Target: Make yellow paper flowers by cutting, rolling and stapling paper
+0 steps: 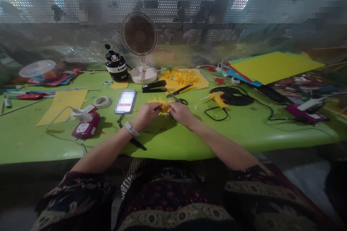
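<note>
Between my two hands is a piece of fringed yellow paper [163, 107], its cut strips sticking out past the fingertips. My left hand [148, 114] pinches it from the left. From the right, my right hand [182, 113] grips it with closed fingers; some fingers are hidden beneath. Just beyond my right hand lie scissors [182, 101] with dark handles. A black stapler [154, 86] sits farther back, near a yellow sheet [202, 81] carrying a heap of yellow paper pieces [181, 76]. Left of my left hand lies a phone [125, 101] with a lit, blurred screen.
A yellow glue gun [217, 99] with a black cord rests at right. Purple power sockets [86, 127] and a tape roll [102, 102] are at left. A fan [143, 74] and black bottle [116, 66] stand behind; coloured sheets [276, 66] lie back right.
</note>
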`<state>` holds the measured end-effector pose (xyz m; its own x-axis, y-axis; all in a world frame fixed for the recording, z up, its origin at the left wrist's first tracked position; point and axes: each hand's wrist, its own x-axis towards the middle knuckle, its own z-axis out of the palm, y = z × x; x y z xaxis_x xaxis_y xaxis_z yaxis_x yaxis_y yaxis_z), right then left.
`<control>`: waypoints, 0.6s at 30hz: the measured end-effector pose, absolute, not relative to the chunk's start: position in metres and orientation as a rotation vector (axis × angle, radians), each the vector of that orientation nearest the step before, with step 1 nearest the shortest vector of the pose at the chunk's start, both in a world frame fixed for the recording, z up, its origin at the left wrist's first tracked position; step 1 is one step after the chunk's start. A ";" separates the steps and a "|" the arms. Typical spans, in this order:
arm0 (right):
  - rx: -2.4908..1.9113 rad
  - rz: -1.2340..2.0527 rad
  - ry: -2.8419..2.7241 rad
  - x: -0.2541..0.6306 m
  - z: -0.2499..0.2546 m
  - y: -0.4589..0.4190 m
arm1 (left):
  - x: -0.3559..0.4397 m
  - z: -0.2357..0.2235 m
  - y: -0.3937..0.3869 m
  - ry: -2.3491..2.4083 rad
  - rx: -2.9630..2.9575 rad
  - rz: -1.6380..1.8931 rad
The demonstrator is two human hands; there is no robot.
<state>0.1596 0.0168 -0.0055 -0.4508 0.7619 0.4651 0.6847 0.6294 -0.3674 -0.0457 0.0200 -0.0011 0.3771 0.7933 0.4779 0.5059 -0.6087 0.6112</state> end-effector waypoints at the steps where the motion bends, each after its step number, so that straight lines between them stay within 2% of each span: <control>1: -1.149 0.152 -2.266 0.159 -0.005 0.016 | -0.045 0.000 0.019 1.131 2.278 1.084; 18: -1.256 0.228 -2.192 0.148 -0.005 0.007 | -0.033 -0.007 0.007 1.238 2.278 1.107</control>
